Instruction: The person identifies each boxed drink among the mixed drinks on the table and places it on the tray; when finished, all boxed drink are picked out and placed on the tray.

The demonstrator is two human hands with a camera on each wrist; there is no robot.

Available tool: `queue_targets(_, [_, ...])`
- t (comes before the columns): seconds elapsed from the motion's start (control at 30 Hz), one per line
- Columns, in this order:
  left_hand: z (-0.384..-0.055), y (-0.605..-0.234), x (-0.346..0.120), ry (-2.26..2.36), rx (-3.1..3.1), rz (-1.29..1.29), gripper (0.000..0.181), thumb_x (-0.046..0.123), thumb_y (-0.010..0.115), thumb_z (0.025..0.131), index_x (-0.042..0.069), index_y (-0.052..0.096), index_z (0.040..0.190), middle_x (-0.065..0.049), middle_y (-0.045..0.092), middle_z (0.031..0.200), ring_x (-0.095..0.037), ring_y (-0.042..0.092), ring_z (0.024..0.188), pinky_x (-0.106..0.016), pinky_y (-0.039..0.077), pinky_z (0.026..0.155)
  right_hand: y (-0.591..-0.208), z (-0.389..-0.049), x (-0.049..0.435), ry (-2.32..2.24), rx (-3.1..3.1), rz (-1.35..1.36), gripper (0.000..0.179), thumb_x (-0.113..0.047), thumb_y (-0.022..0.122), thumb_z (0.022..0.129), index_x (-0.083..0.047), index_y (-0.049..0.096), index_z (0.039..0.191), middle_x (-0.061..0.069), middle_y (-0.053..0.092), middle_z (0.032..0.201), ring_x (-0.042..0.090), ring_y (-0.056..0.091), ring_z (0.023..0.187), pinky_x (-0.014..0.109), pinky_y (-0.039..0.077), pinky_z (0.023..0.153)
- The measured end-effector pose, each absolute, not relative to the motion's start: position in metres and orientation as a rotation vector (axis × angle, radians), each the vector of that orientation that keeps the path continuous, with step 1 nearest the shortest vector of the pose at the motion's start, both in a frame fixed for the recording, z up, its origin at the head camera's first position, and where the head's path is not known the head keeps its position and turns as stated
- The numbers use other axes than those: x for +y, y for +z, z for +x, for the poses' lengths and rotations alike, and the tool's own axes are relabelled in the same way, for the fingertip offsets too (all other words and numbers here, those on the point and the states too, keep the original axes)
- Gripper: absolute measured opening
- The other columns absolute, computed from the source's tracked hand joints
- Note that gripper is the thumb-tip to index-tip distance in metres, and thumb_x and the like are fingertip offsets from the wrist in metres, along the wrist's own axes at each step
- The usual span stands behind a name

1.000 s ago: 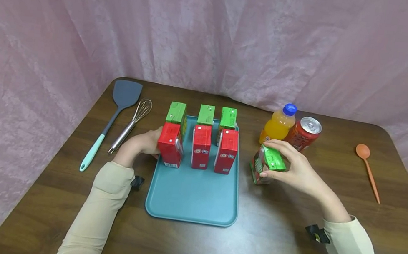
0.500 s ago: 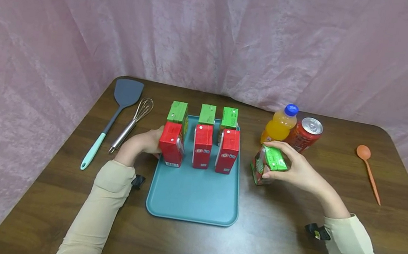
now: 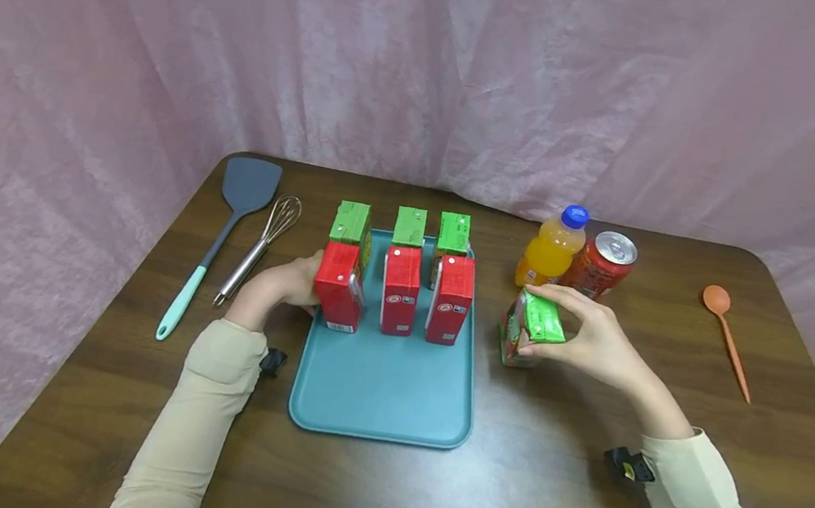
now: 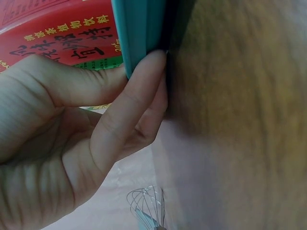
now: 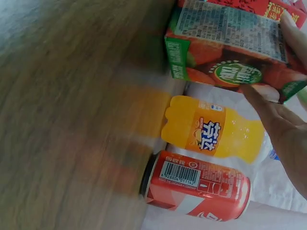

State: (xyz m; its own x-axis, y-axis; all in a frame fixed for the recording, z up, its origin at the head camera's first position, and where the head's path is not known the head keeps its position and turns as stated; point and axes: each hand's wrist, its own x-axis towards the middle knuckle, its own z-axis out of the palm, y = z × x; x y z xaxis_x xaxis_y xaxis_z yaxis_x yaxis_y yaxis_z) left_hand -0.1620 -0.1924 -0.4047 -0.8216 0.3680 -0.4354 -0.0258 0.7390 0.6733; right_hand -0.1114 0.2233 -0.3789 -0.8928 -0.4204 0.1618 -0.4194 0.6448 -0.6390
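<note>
My left hand (image 3: 282, 283) grips the left rim of the teal tray (image 3: 383, 402). In the left wrist view, its thumb and fingers (image 4: 128, 115) pinch that rim beside a red drink carton (image 4: 62, 36). On the tray, red cartons (image 3: 400, 291) stand in a row, with green-topped cartons (image 3: 410, 225) in a row behind. To the right of the tray, my right hand (image 3: 594, 338) holds a green-topped juice carton (image 3: 542, 318) between thumb and fingers. The right wrist view shows fruit pictures on this juice carton (image 5: 201, 57); whether its base touches the table I cannot tell.
An orange drink bottle (image 3: 553, 250) and a red soda can (image 3: 602, 266) stand just behind the right hand. An orange spoon (image 3: 727, 324) lies far right. At the left lie a turner (image 3: 230, 221) and a whisk (image 3: 263, 244). A pink curtain (image 3: 428, 72) hangs behind the table.
The head view has shifted slightly. Both hands keep their holds on the tray and the juice carton, with no clear movement.
</note>
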Motion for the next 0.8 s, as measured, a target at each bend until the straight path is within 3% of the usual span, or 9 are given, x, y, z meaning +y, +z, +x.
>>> queue_targets(0.17, [-0.161, -0.408, -0.195, 0.955, 2.378, 0.250, 0.060, 0.008, 0.056, 0.087, -0.008, 0.025, 0.136, -0.027, 0.038, 0.127, -0.024, 0.063, 0.069, -0.034, 0.055, 0.059, -0.373, -0.101, 0.215, -1.164, 2.953, -0.743, 0.076, -0.037, 0.090, 0.054, -0.028, 0.061, 0.123, -0.006, 0.060, 0.122, 0.008, 0.051, 0.111, 0.022, 0.042, 0.093])
queue_targets(0.3, [-0.164, -0.409, -0.194, 0.974, 2.375, 0.265, 0.059, 0.006, 0.056, 0.087, -0.007, 0.025, 0.136, -0.026, 0.037, 0.128, -0.027, 0.063, 0.075, -0.034, 0.056, 0.060, -0.359, -0.093, 0.208, -1.273, 3.006, -0.744, 0.077, -0.031, 0.091, 0.053, -0.029, 0.061, 0.123, -0.009, 0.061, 0.119, 0.002, 0.052, 0.107, 0.011, 0.039, 0.089])
queue_targets(0.6, [-0.164, -0.406, -0.193, 0.965, 2.381, 0.282, 0.059, 0.005, 0.056, 0.087, -0.007, 0.027, 0.137, -0.025, 0.033, 0.132, -0.029, 0.062, 0.081, -0.035, 0.056, 0.060, -0.325, -0.070, 0.176, -1.411, 2.929, -0.895, 0.074, -0.024, 0.092, 0.052, -0.022, 0.063, 0.120, -0.007, 0.061, 0.114, 0.003, 0.054, 0.101, 0.014, 0.042, 0.087])
queue_targets(0.8, [-0.163, -0.405, -0.193, 0.949, 2.379, 0.272, 0.060, 0.006, 0.056, 0.086, -0.008, 0.026, 0.137, -0.026, 0.034, 0.131, -0.027, 0.063, 0.077, -0.035, 0.056, 0.060, -0.319, -0.058, 0.146, -1.456, 2.817, -0.979, 0.074, -0.031, 0.092, 0.052, -0.019, 0.064, 0.119, -0.006, 0.062, 0.114, 0.006, 0.055, 0.103, 0.021, 0.045, 0.089])
